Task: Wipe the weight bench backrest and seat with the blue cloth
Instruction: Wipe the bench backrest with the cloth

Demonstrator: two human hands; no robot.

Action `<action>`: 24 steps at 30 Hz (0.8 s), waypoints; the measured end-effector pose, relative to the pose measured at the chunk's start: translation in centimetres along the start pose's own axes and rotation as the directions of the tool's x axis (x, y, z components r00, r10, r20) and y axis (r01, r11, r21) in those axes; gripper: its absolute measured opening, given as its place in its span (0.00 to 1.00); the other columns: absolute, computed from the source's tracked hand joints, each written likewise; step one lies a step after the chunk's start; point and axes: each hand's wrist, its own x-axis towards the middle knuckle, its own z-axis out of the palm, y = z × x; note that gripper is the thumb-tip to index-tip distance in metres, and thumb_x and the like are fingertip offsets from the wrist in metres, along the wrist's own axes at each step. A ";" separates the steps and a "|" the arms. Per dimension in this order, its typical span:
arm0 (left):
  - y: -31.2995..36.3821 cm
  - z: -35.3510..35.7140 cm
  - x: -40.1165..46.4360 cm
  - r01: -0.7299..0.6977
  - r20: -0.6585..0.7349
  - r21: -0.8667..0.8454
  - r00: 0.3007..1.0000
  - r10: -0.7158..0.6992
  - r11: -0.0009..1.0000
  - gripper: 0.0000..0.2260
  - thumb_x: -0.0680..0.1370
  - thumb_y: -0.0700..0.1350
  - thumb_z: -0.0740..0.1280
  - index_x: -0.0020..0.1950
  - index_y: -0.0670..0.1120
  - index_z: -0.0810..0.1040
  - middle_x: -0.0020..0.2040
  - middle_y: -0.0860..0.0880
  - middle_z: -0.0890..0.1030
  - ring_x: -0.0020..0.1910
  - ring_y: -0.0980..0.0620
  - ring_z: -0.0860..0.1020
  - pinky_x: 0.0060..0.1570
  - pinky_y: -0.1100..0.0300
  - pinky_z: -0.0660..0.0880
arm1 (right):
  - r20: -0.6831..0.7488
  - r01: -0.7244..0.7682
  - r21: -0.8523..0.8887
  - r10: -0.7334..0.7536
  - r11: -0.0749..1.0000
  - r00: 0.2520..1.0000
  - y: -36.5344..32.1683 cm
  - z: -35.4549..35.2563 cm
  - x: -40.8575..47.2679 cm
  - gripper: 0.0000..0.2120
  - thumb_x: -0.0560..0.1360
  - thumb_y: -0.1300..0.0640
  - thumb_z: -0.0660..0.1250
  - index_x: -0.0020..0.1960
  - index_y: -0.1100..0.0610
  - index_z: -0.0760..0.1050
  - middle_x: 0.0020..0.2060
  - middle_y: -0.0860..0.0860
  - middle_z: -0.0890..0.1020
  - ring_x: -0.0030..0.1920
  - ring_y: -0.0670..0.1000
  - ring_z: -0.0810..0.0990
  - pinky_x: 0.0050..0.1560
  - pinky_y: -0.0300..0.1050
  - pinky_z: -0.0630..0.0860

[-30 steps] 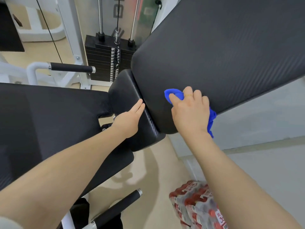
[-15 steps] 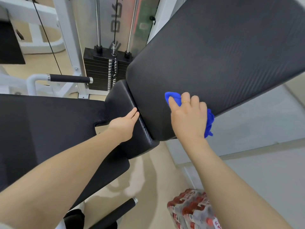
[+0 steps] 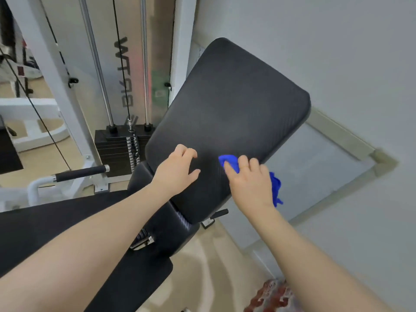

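Left hand (image 3: 177, 170) has left the seat edge it was touching a moment ago and now sits over the lower backrest (image 3: 227, 113), fingers loosely curled, gripping nothing; I cannot tell whether the fingertips touch the pad or hover just above it. Right hand (image 3: 249, 181) keeps the blue cloth (image 3: 230, 163) bunched under its fingers, clenched around it, pressed to the backrest near the lower right edge; a tail of cloth hangs out past the pad's side. The cloth has crept a little inward and up from the bottom corner; the view has also tilted up, so the whole backrest now shows, top end included.

My reading: the bottom corner has been covered and the stroke is turning up the pad; most of the backrest above the cloth looks yet to be wiped; the seat (image 3: 157, 221), below the gap, appears untouched by the cloth so far. The free hand may be moving in to steady the pad.

Weight stack (image 3: 117, 145) stands behind, beside the bench.
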 end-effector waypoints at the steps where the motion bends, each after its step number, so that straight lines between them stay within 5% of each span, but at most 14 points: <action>1: 1.1 -0.2 0.3 -0.046 0.006 0.014 0.999 0.046 0.999 0.16 0.76 0.51 0.65 0.60 0.46 0.69 0.58 0.48 0.71 0.49 0.47 0.76 0.45 0.53 0.75 | 0.049 0.078 0.006 -0.078 0.997 0.996 -0.7 0.0 -1.1 0.19 0.55 0.64 0.73 0.45 0.54 0.81 0.36 0.55 0.77 0.32 0.55 0.71 0.31 0.44 0.67; 4: 3.5 -0.5 1.0 -0.146 0.097 0.083 0.986 0.138 0.986 0.14 0.76 0.54 0.64 0.55 0.46 0.69 0.50 0.49 0.74 0.42 0.48 0.75 0.40 0.55 0.72 | 0.070 0.136 -0.008 -0.135 0.991 0.988 1.4 -1.0 0.2 0.17 0.55 0.61 0.75 0.43 0.52 0.81 0.37 0.53 0.78 0.34 0.54 0.74 0.33 0.44 0.69; 9: 5.9 -0.5 2.6 -0.157 0.204 0.068 0.969 0.140 0.985 0.19 0.73 0.57 0.67 0.55 0.46 0.66 0.41 0.50 0.73 0.39 0.48 0.73 0.38 0.55 0.70 | -0.201 -0.214 -0.081 0.194 0.974 0.960 9.4 -3.0 5.4 0.19 0.56 0.63 0.73 0.46 0.51 0.82 0.39 0.56 0.79 0.32 0.55 0.73 0.32 0.42 0.62; 13: 6.7 0.1 3.0 -0.011 0.254 -0.156 0.966 0.051 0.988 0.19 0.71 0.52 0.71 0.52 0.46 0.64 0.38 0.47 0.74 0.37 0.47 0.72 0.41 0.50 0.73 | -0.143 -0.070 -0.034 0.064 0.997 0.988 6.2 -1.6 2.5 0.19 0.57 0.63 0.72 0.47 0.53 0.81 0.39 0.56 0.79 0.32 0.55 0.73 0.30 0.43 0.64; 17: 6.7 -1.2 3.5 0.023 0.354 -0.188 0.934 0.046 0.982 0.18 0.73 0.51 0.70 0.52 0.45 0.65 0.39 0.45 0.76 0.36 0.48 0.71 0.42 0.53 0.71 | -0.019 0.080 -0.013 -0.080 0.997 0.997 6.4 -2.3 2.6 0.15 0.53 0.61 0.76 0.39 0.52 0.82 0.34 0.53 0.77 0.31 0.55 0.73 0.31 0.42 0.64; 24: 6.5 -1.5 4.0 0.028 0.382 -0.161 0.924 0.036 0.987 0.11 0.77 0.50 0.63 0.53 0.45 0.67 0.45 0.41 0.78 0.39 0.47 0.72 0.45 0.52 0.72 | -0.288 -0.231 0.062 0.239 0.971 0.927 12.1 -3.3 7.0 0.12 0.60 0.62 0.70 0.43 0.55 0.80 0.37 0.58 0.78 0.32 0.57 0.74 0.31 0.43 0.64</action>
